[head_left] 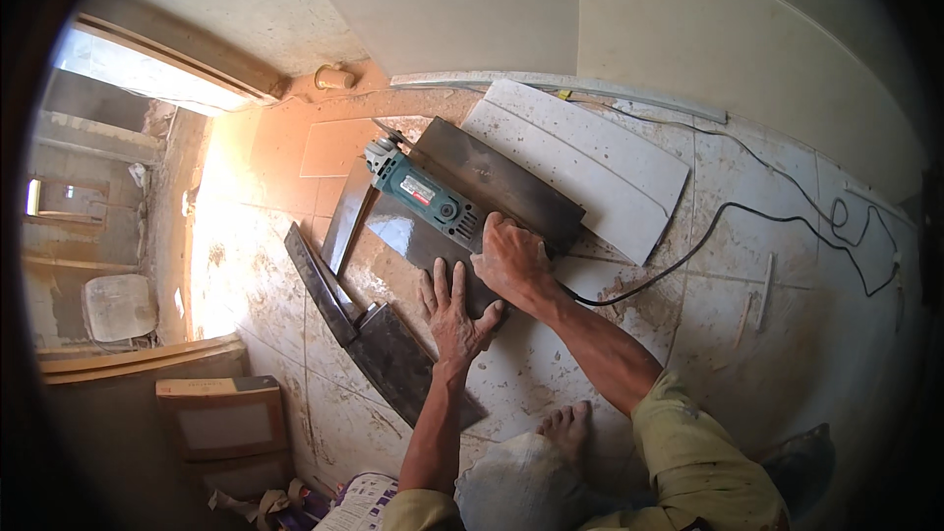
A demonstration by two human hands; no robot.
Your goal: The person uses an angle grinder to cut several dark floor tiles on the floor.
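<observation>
My right hand (513, 258) is wrapped round the rear end of a teal angle grinder (418, 187). The grinder's grey head and thin disc point to the far left. Beneath it lies a dark glossy tile (401, 234). My left hand (457, 323) rests flat near that tile's front edge, fingers spread and holding nothing. Behind the grinder is another dark tile piece (506, 182). To the left of my left hand lie a narrow dark strip (321, 285) and a dark tile (393, 359).
Two white tiles (600, 172) lie behind the dark ones. A black cable (678, 270) runs from the grinder off to the right. Large panels (688, 29) lean on the back wall. A cup (334, 79) lies near a doorway; cardboard boxes (221, 423) stand at lower left.
</observation>
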